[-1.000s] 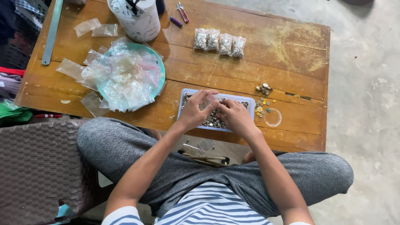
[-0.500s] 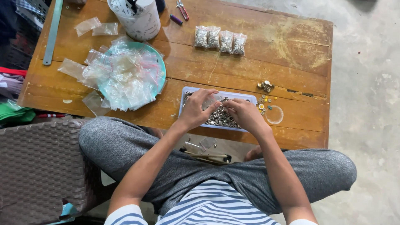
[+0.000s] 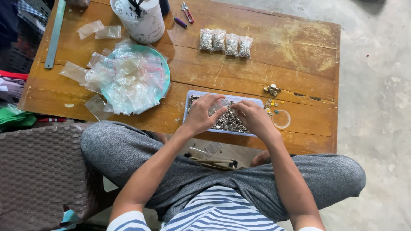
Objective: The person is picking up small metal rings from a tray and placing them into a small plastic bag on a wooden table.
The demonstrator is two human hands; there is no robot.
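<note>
Both hands have barely shifted since the earlier frame. Left hand point(image 3: 201, 115) and right hand point(image 3: 253, 117) meet over the tray point(image 3: 188, 100) of small metal parts point(image 3: 229, 122), fingertips pinching a small clear bag point(image 3: 219, 105) between them. Bag sits directly above the parts.

soft, even daylight, faint shadows, sharp focus, slight wide-angle bending at edges.

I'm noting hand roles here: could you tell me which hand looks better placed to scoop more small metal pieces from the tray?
Probably the right hand: its fingers rest on the metal pieces in the tray, while the left hand pinches the small clear bag.
</note>
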